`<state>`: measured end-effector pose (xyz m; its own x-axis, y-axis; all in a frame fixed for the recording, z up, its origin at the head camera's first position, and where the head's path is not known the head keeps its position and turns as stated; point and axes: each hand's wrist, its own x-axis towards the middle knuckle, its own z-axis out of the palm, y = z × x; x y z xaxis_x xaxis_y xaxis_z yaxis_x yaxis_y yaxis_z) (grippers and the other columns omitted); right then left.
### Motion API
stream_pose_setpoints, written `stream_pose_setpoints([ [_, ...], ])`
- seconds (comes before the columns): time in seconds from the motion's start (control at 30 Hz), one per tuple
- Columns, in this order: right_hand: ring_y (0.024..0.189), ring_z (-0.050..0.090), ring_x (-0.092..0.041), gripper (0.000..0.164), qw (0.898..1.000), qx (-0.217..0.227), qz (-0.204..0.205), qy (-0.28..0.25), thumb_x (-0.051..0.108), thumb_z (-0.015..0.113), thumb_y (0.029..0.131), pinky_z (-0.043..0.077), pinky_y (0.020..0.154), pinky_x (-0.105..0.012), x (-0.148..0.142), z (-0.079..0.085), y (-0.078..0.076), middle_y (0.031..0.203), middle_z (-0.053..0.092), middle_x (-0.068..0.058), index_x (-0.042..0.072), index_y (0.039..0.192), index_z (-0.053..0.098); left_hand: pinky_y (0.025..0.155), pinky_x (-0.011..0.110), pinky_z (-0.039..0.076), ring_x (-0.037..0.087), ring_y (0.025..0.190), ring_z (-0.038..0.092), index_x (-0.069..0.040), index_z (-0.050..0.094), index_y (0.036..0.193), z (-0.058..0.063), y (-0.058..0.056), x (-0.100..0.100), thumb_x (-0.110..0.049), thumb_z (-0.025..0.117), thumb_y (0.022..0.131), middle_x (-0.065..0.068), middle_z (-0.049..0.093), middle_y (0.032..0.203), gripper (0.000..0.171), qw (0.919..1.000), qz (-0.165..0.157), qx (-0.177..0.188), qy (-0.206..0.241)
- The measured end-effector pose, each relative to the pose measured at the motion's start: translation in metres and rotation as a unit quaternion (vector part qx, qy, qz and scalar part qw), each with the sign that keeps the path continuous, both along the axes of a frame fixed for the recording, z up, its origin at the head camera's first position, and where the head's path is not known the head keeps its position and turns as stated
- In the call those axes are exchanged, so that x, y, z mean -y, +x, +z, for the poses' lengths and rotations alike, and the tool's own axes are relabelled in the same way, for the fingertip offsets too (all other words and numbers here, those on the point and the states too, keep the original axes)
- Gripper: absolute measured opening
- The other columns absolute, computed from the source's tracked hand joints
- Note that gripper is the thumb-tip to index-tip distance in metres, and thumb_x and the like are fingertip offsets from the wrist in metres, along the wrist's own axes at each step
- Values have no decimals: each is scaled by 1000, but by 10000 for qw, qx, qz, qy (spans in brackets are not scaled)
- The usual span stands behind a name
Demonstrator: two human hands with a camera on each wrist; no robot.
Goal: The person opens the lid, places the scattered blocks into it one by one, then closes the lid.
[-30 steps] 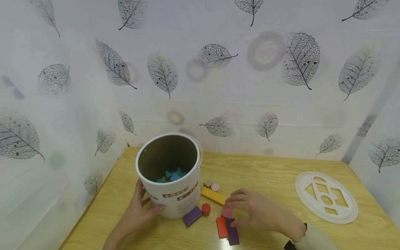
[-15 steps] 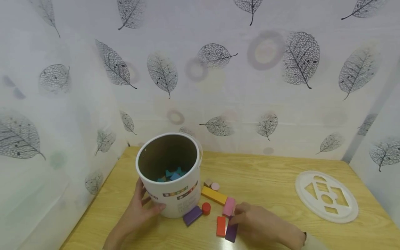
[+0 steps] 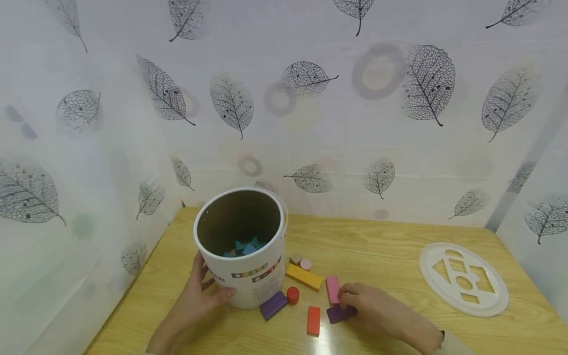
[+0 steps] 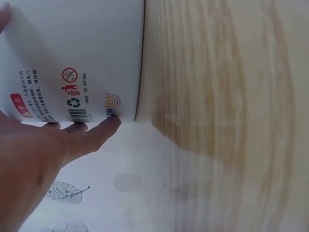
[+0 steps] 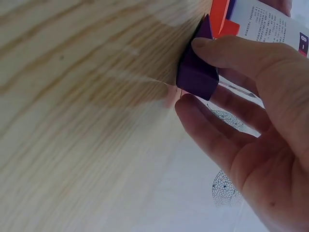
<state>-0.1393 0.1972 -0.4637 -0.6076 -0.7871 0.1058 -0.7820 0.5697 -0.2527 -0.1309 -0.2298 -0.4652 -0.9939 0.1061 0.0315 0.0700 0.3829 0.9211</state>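
Note:
My left hand (image 3: 195, 301) holds the side of a white bucket (image 3: 250, 283), thumb on its front and fingers round its left side. Blue and teal blocks (image 3: 249, 249) lie inside the bucket. On the table, my right hand (image 3: 377, 311) pinches a purple rectangular block (image 3: 336, 314), with the thumb on one face in the right wrist view. A pink block (image 3: 333, 290) lies just behind that block, close to the right fingertips. To the left lies a red-orange block (image 3: 313, 321), apart from the hand.
Near the bucket's base lie another purple block (image 3: 273, 305), a red cylinder (image 3: 293, 295), a yellow-orange bar (image 3: 304, 277), a pale pink round piece (image 3: 305, 265) and a small tan block (image 3: 295, 259). A white lid with shaped holes (image 3: 427, 266) lies at the right.
My right hand has shifted slightly right and turned the purple block, which is now apart from the red-orange one. The pink block has moved right, away from the yellow-orange bar. My left hand stays put.

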Motion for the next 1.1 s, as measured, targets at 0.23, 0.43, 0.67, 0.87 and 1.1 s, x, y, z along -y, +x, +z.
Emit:
stream_pose_setpoints([
  [0.23,94,61,-2,23,9979,649,-75,-46,10,81,85,60,79,-21,1,4,4,110,65,4,21,103,74,112,73,39,57,152,16,-38,-10,163,-3,0,0,-23,84,84,16,-4,173,124,10000,6,2,38],
  [0.43,90,55,3,24,9964,811,2,-250,7,80,86,58,75,-17,-1,1,5,108,62,6,20,105,75,112,73,39,57,152,15,-39,-10,163,-2,0,0,-24,83,85,15,-3,174,123,10000,9,30,51],
  [0.67,92,61,-1,27,9977,-43,195,-650,10,84,81,58,73,-17,-7,5,6,106,65,4,22,103,74,112,72,39,57,153,15,-42,-11,162,-2,0,0,-25,83,85,14,-5,174,123,9999,20,107,58],
  [0.87,87,63,-6,35,9859,-876,326,-1384,1,88,71,55,69,-12,-12,13,-9,104,65,0,18,98,74,112,73,39,58,152,15,-38,-11,163,-2,1,0,-23,83,85,15,-5,173,123,10000,7,67,73],
  [1.1,83,69,-14,14,9553,-1689,441,-2386,24,63,101,56,72,-9,-10,25,-35,105,66,-4,13,100,72,113,73,37,56,153,13,-39,-11,163,0,0,-1,-24,83,85,14,-6,174,123,9999,31,130,95],
])
